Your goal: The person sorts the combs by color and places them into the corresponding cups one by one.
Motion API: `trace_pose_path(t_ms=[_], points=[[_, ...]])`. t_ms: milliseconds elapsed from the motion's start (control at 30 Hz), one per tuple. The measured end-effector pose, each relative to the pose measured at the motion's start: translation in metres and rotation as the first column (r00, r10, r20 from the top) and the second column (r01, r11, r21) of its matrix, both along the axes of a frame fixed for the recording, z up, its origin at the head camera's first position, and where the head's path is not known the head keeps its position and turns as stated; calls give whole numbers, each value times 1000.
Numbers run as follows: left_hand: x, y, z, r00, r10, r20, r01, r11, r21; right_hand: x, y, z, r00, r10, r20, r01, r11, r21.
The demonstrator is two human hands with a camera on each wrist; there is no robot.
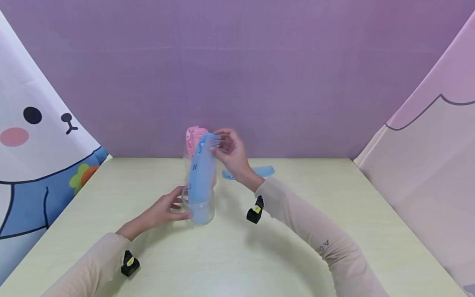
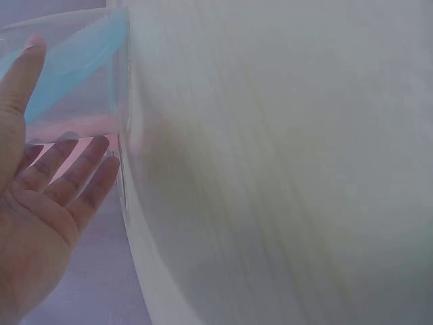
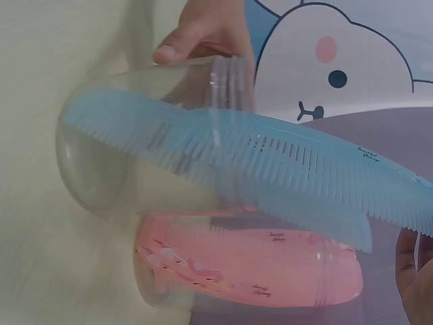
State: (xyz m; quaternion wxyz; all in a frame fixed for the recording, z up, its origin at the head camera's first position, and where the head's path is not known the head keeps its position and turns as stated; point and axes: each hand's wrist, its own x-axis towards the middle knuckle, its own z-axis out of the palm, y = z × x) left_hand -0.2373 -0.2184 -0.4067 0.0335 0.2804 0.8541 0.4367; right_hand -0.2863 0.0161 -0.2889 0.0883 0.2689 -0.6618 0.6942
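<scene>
My right hand (image 1: 232, 153) pinches the upper end of a blue comb (image 1: 201, 171) between thumb and fingers. The comb stands slightly tilted, its lower part inside a clear plastic cup (image 1: 208, 211). Another blue comb (image 3: 331, 227) leans in the same cup, overlapped by the held one in the right wrist view. My left hand (image 1: 163, 211) holds the cup from the left, thumb (image 2: 26, 71) along the near side and fingers behind. Right behind this cup, a second clear cup (image 3: 325, 277) contains a pink comb (image 3: 250, 261).
On the table (image 1: 304, 231), a blue comb (image 1: 264, 171) lies flat behind my right wrist. A purple cloth (image 1: 297, 82) rises at the table's back edge, with printed cloths (image 1: 44, 161) on both sides. Black wrist devices (image 1: 255, 212) sit at my sleeves.
</scene>
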Motion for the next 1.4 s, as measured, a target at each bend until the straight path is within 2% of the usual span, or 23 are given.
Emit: trace_pose_path(t_ms=[200, 400, 733, 933, 1233, 1333, 1400], points=[[1, 0, 1, 1000, 3, 8, -3, 1000, -6, 18, -4, -1, 1000, 16, 22, -18, 998, 52], [1, 0, 0, 1000, 10, 1, -10, 1000, -10, 24, -7, -11, 998, 54, 13, -55, 995, 84], [1, 0, 1, 1000, 0, 25, 0, 1000, -9, 10, -11, -41, 997, 66, -35, -61, 991, 118], [1, 0, 1, 1000, -4, 20, 4, 1000, -7, 11, -12, -42, 998, 55, -24, -52, 992, 118], [1, -1, 1, 1000, -5, 20, 5, 1000, -10, 31, -13, -23, 1000, -6, -30, 11, 986, 166], [0, -1, 1, 1000, -4, 18, 4, 1000, -11, 31, -13, -23, 998, -46, -41, 53, 982, 179], [0, -1, 1, 1000, 0, 16, 1, 1000, -13, 26, -14, -29, 996, -76, -43, 82, 978, 189]])
